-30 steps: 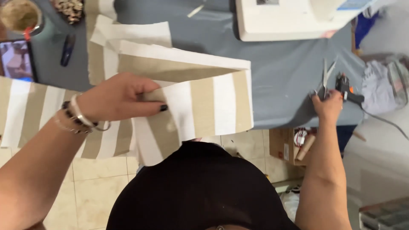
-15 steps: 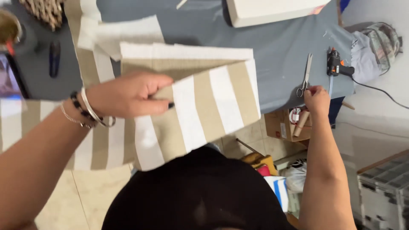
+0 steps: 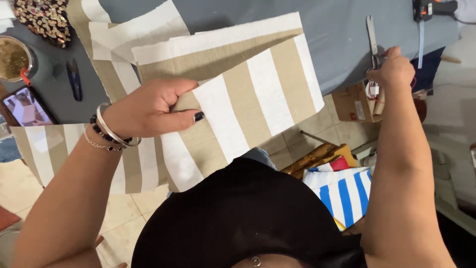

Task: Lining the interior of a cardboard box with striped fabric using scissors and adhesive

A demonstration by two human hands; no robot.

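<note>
My left hand [image 3: 148, 106] is closed on a fold of beige-and-white striped fabric [image 3: 253, 104], which lies over the front edge of the grey table [image 3: 337, 44] and hangs down toward my lap. At the table's right edge my right hand [image 3: 394, 69] grips the handles of a pair of metal scissors [image 3: 372, 37], whose blades point away from me. Bracelets circle my left wrist.
On the table's left stand a drink cup [image 3: 12, 57], a phone [image 3: 27, 106], small dark snips [image 3: 74, 79] and a sequined pouch [image 3: 44, 17]. A black and orange tool [image 3: 429, 7] lies at the far right. Cardboard boxes [image 3: 354, 101] and blue-striped cloth [image 3: 347, 191] sit on the floor.
My right hand has moved from beside the scissors onto their handles. The left hand keeps its hold on the striped fabric, and the view has shifted right.
</note>
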